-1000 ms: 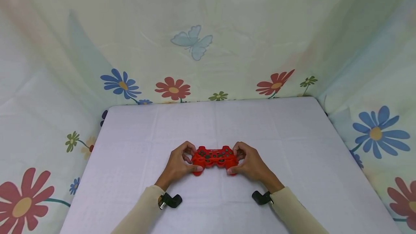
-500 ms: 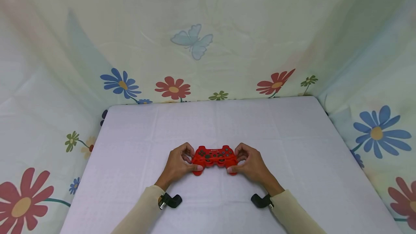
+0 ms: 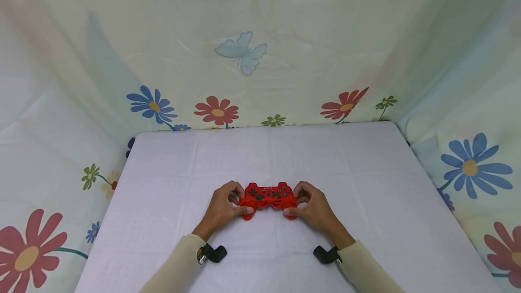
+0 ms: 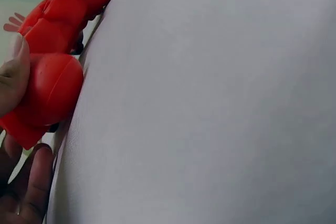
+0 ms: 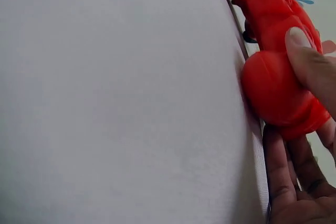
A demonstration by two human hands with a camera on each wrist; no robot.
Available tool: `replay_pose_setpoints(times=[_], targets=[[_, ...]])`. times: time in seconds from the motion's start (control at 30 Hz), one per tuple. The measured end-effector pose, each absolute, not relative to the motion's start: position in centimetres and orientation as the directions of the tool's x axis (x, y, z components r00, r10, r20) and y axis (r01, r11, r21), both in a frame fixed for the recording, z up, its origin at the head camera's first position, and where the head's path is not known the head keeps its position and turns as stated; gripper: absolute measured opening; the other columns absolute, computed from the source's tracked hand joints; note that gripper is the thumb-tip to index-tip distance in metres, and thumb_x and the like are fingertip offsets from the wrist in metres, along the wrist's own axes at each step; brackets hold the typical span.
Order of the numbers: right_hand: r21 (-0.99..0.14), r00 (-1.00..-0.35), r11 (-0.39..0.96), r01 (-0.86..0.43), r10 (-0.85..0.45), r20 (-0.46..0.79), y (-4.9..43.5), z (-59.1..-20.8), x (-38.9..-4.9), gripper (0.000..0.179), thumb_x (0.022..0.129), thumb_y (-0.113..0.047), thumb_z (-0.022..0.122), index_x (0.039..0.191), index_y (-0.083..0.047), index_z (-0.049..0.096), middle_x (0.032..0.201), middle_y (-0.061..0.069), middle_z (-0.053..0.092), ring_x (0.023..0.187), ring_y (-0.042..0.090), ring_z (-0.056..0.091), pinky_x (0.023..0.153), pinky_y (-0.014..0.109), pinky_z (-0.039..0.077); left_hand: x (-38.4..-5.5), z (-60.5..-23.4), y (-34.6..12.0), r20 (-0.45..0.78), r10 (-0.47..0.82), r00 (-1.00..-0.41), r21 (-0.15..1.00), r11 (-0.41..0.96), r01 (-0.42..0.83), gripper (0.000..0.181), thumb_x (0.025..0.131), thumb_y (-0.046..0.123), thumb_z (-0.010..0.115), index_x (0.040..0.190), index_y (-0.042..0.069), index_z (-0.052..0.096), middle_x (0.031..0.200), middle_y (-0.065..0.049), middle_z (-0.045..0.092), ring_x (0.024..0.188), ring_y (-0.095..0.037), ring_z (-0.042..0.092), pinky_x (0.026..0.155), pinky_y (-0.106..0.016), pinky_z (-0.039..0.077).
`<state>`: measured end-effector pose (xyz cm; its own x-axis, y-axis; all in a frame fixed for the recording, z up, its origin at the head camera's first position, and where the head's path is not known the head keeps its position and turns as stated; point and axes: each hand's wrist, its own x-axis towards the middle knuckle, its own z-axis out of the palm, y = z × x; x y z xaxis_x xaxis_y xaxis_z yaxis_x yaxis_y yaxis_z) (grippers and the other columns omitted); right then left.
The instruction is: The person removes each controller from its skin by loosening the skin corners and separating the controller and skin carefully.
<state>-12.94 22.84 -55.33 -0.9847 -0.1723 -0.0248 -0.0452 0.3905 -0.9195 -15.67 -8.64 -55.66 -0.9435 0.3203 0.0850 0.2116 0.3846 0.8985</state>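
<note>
A red game controller (image 3: pixel 268 197) with dark buttons and a small SONY label faces up near the middle of the table. My left hand (image 3: pixel 223 202) grips its left handle, thumb on top and fingers curled at the outer side. On the other end, my right hand (image 3: pixel 314 203) holds the right handle in the same way. The left wrist view shows the rounded end of the controller (image 4: pixel 50 90) under the thumb, close over the cloth. From the right wrist, the controller (image 5: pixel 275 85) appears between the thumb above and the fingers below.
A white cloth covers the table (image 3: pixel 268 157). Around its back and sides hangs a pale curtain (image 3: pixel 293 49) printed with flowers and a butterfly. Each wrist carries a black camera mount, the left mount (image 3: pixel 215 253) and the right mount (image 3: pixel 325 254).
Both hands stay on the controller, which lies in nearly the same place. The right wrist has shifted very slightly inward.
</note>
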Motion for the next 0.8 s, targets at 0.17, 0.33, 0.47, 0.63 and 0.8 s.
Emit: replay_pose_setpoints(times=[0.17, 0.33, 0.47, 0.63, 0.8], targets=[[-0.872, -0.982, 0.487, -0.045, -0.181, -0.050, 22.7, -55.0, -12.0, 0.076, 0.066, -0.026, 0.104, 0.122, -0.019, 0.052, 0.122, 0.002, 0.064, 0.107, 0.019, 0.070, 0.095, 0.027, 0.059, -15.3, -55.6, -8.7, 0.086, 0.381, -0.921, 0.835, 0.477, 0.275, 0.063, 0.067, 0.030, 0.103, 0.108, 0.024, 0.056, 0.106, 0.007, 0.058, 0.093, -0.012, 0.059, 0.083, -0.026, 0.055], [-0.803, -0.975, 0.590, -0.083, -0.213, -0.056, 22.7, -54.7, -11.6, 0.093, 0.065, -0.023, 0.104, 0.137, -0.018, 0.045, 0.137, -0.001, 0.058, 0.122, 0.019, 0.060, 0.105, 0.032, 0.056, -14.7, -55.2, -8.6, 0.076, 0.444, -0.893, 0.693, 0.620, 0.367, 0.088, 0.057, 0.037, 0.107, 0.120, 0.019, 0.048, 0.112, 0.006, 0.052, 0.107, -0.009, 0.050, 0.093, -0.029, 0.052], [-0.782, -0.974, 0.607, -0.139, -0.225, -0.001, 22.6, -54.6, -11.9, 0.084, 0.067, -0.018, 0.103, 0.131, -0.019, 0.049, 0.128, -0.003, 0.060, 0.113, 0.017, 0.060, 0.097, 0.029, 0.058, -14.7, -55.1, -8.4, 0.104, 0.464, -0.880, 0.640, 0.646, 0.417, 0.089, 0.059, 0.035, 0.107, 0.121, 0.014, 0.046, 0.113, 0.003, 0.050, 0.110, -0.010, 0.048, 0.095, -0.030, 0.051], [-0.816, -0.964, 0.539, -0.210, -0.255, 0.079, 23.0, -54.5, -12.4, 0.073, 0.066, -0.016, 0.104, 0.119, -0.019, 0.054, 0.112, -0.003, 0.063, 0.094, 0.015, 0.065, 0.083, 0.027, 0.060, -14.9, -55.4, -8.7, 0.114, 0.445, -0.888, 0.753, 0.545, 0.369, 0.081, 0.062, 0.031, 0.106, 0.117, 0.018, 0.048, 0.110, 0.004, 0.052, 0.101, -0.012, 0.054, 0.085, -0.026, 0.053], [-0.875, -0.961, 0.445, -0.194, -0.264, 0.079, 23.3, -54.2, -12.7, 0.065, 0.071, -0.019, 0.100, 0.118, -0.018, 0.056, 0.106, 0.000, 0.066, 0.090, 0.015, 0.068, 0.082, 0.029, 0.061, -14.7, -55.1, -9.4, 0.022, 0.385, -0.923, 0.936, 0.317, 0.155, 0.073, 0.067, 0.022, 0.103, 0.122, 0.022, 0.054, 0.110, 0.000, 0.064, 0.097, -0.019, 0.063, 0.079, -0.027, 0.056]])
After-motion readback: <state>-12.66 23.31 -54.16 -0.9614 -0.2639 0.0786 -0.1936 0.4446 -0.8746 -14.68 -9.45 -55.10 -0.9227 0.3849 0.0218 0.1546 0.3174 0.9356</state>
